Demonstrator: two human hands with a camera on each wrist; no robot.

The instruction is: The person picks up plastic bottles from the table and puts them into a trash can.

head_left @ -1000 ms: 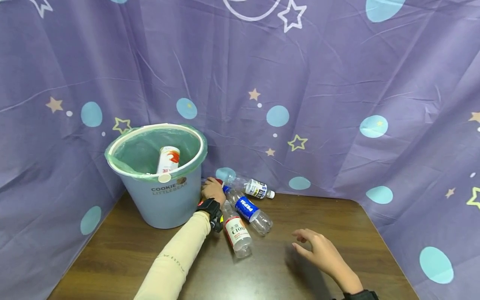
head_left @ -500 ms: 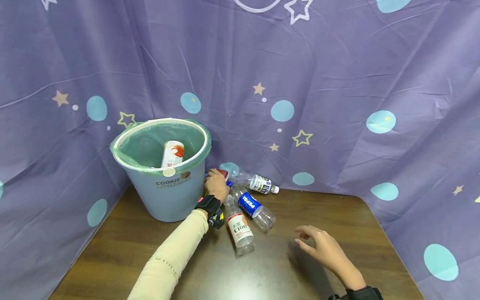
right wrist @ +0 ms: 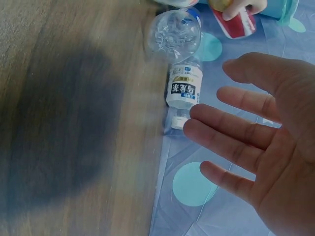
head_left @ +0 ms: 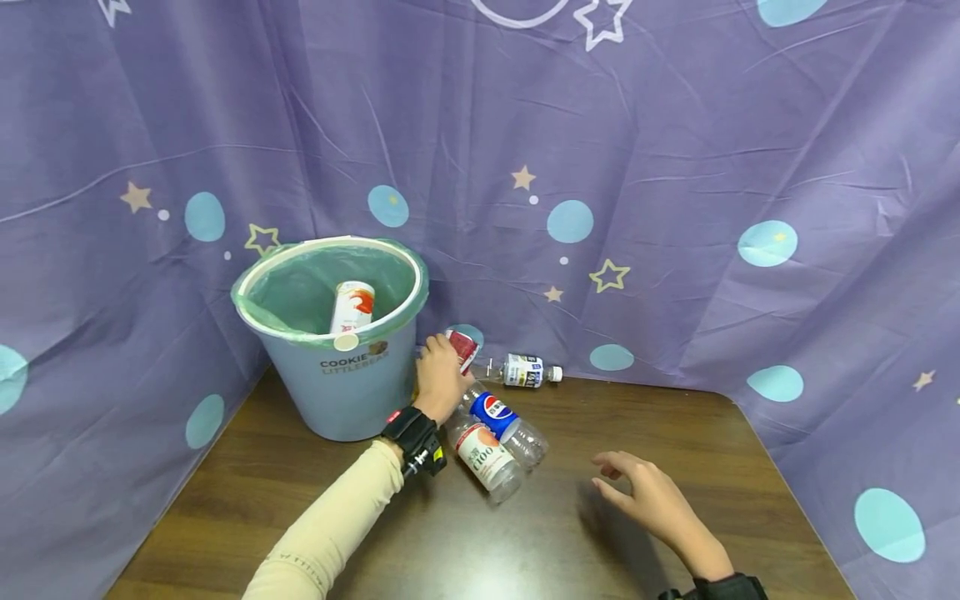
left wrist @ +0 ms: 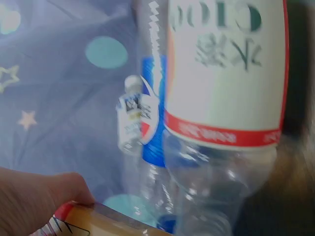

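Observation:
My left hand [head_left: 441,379] grips a red can [head_left: 462,350] beside the bucket, holding it tilted behind the bottles. Its thumb lies along the can [left wrist: 98,220] in the left wrist view. Just right of that hand, a clear bottle with a white C100 label [head_left: 486,457] lies against a blue-labelled Pepsi bottle [head_left: 504,421]. Farther back, a white-capped clear bottle [head_left: 523,371] lies by the curtain. My right hand [head_left: 645,500] hovers over the table's right side, fingers loosely bent and holding nothing; its palm [right wrist: 290,177] shows in the right wrist view.
A blue-grey bucket [head_left: 337,392] with a green liner stands at the back left of the wooden table [head_left: 570,533]. Inside it leans a white can [head_left: 352,307] with a red-orange design. A purple patterned curtain [head_left: 675,208] hangs behind.
My left hand has raised the red can, which shows more now. The C100 bottle has swung against the Pepsi bottle, and the Pepsi bottle has rolled, turning its label. The right hand stays put.

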